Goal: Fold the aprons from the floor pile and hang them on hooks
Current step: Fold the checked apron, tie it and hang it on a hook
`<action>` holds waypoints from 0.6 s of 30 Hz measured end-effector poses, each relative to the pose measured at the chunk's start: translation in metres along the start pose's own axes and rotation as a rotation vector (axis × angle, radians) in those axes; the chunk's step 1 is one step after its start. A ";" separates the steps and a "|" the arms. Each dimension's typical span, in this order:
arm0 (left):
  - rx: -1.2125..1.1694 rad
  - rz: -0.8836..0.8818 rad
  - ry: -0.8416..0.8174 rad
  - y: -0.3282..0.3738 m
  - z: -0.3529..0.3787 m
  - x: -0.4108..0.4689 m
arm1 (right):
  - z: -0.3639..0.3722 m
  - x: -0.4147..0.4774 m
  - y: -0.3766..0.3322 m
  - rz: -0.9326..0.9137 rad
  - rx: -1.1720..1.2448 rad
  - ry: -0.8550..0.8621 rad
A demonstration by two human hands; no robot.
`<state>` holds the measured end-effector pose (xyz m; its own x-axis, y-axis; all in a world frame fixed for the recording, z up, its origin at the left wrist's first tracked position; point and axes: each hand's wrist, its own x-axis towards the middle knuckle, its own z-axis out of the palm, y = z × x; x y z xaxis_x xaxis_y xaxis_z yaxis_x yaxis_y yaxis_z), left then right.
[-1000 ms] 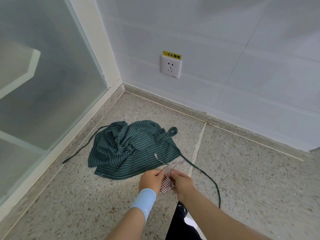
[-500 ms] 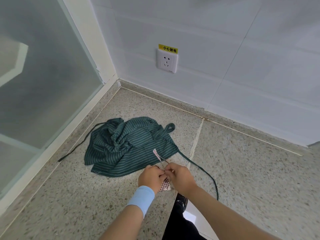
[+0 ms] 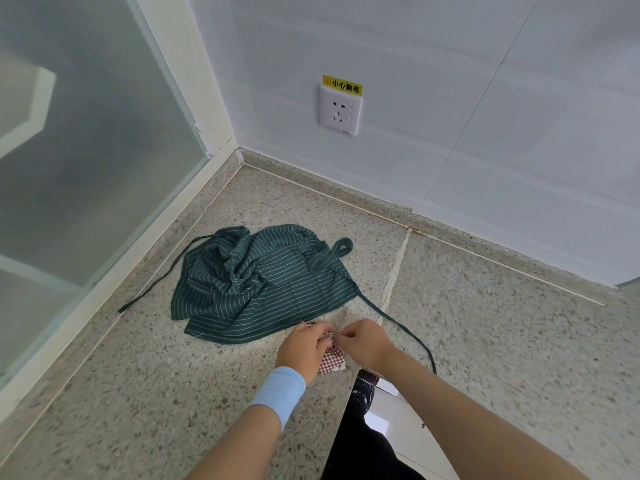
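Our fingers [image 3: 320, 336] of the left hand [image 3: 304, 348] are curled tight around a small red-and-white checked cloth [image 3: 333, 362], low in the frame and a little right of centre. The fingers of our right hand [image 3: 363, 344] are pinched narrow on the top edge of that same cloth. The two hands touch there, and what exactly lies between the tips is too small to tell. The lower corner of the checked cloth shows under both palms, above the speckled floor [image 3: 138, 393]. A pale blue wristband [image 3: 278, 393] wraps our left wrist, and below the hands a dark trouser leg [image 3: 360, 445] runs to the bottom edge. Just above the hands, in the middle of the frame, the green striped apron [image 3: 263, 285] lies crumpled on the floor. Its near hem is just beside our left knuckles. One thin tie [image 3: 156, 285] trails to the left toward the frosted glass panel [image 3: 86, 150], another tie [image 3: 408, 327] curves down the right past our right wrist, and a loop [image 3: 341, 245] sits at its upper right. On the white tiled wall [image 3: 485, 133] in the upper middle sits a socket [image 3: 339, 110] with a yellow label [image 3: 342, 85] above it.
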<state>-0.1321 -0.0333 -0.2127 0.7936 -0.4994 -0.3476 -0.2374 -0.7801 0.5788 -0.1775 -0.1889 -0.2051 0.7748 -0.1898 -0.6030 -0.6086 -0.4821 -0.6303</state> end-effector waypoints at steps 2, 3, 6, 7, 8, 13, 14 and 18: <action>-0.022 0.022 -0.021 -0.004 -0.001 0.002 | -0.004 -0.001 -0.001 -0.045 -0.079 -0.052; -0.014 0.037 -0.041 -0.006 -0.001 0.003 | -0.006 -0.002 -0.001 -0.059 -0.112 -0.069; -0.024 0.037 -0.096 -0.006 -0.004 0.003 | -0.010 -0.003 -0.001 -0.091 -0.131 -0.116; -0.024 0.042 -0.106 -0.006 -0.004 0.004 | -0.011 -0.002 -0.001 -0.091 -0.120 -0.119; -0.011 0.051 -0.122 -0.005 -0.004 0.006 | -0.011 -0.002 -0.001 -0.082 -0.102 -0.113; -0.103 -0.047 -0.273 0.002 -0.009 0.008 | -0.008 -0.002 -0.007 -0.055 0.032 -0.095; -0.130 -0.069 -0.293 0.003 -0.009 0.007 | -0.007 -0.002 -0.008 -0.055 0.062 -0.081; -0.165 -0.039 -0.190 0.001 -0.014 0.004 | -0.006 -0.002 -0.010 -0.008 0.187 -0.066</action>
<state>-0.1218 -0.0308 -0.2029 0.6773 -0.5441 -0.4953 -0.1020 -0.7361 0.6692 -0.1717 -0.1887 -0.1945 0.7705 -0.1274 -0.6246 -0.6286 -0.3151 -0.7111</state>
